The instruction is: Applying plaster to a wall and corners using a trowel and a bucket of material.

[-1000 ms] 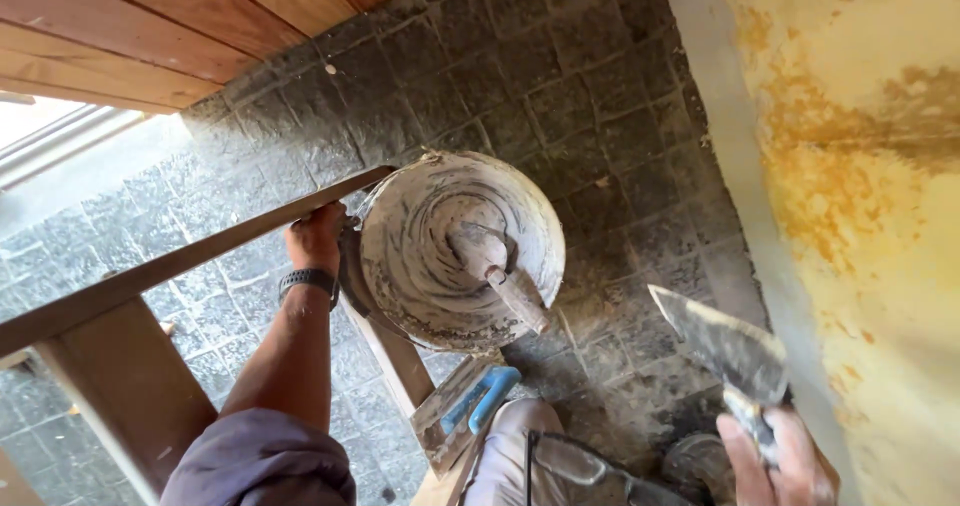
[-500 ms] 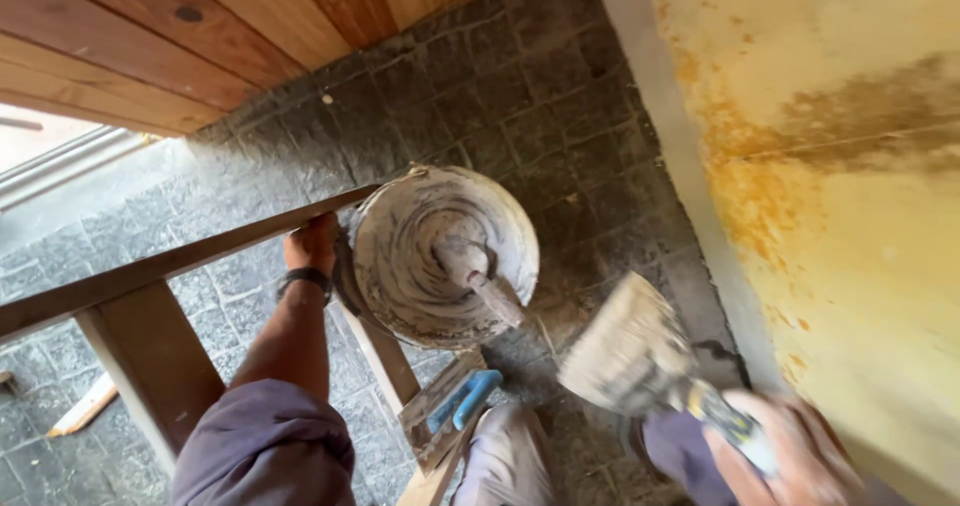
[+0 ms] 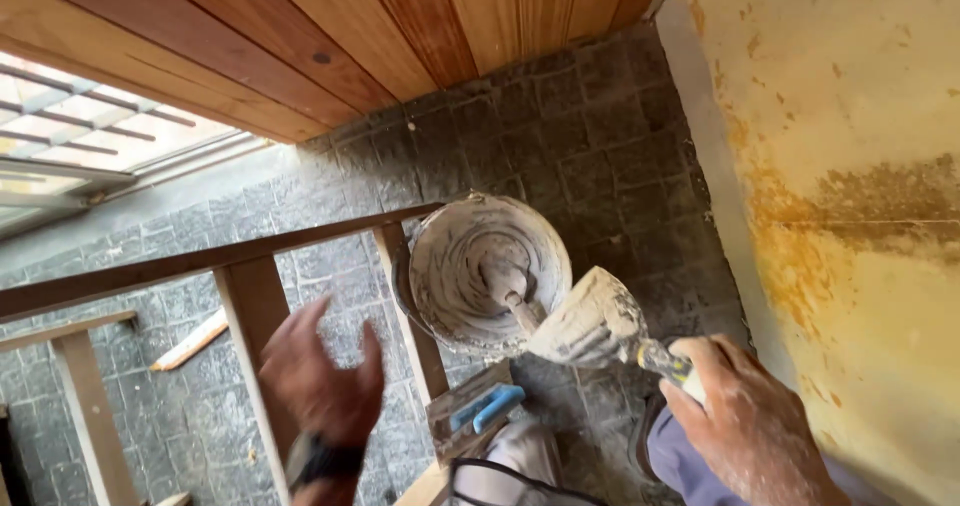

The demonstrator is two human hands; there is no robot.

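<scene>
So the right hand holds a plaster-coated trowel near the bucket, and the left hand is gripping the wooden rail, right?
Not quite. In the head view the left hand is lifted off the wooden rail, fingers spread and holding nothing. The rest is right: the right hand holds the plaster-coated trowel near the bucket.

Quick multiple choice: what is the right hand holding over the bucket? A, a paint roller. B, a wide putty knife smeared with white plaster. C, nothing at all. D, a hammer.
B: the right hand grips a wide putty knife coated in white plaster, its blade beside the plaster-caked bucket, while the left hand is open and holds nothing.
</scene>
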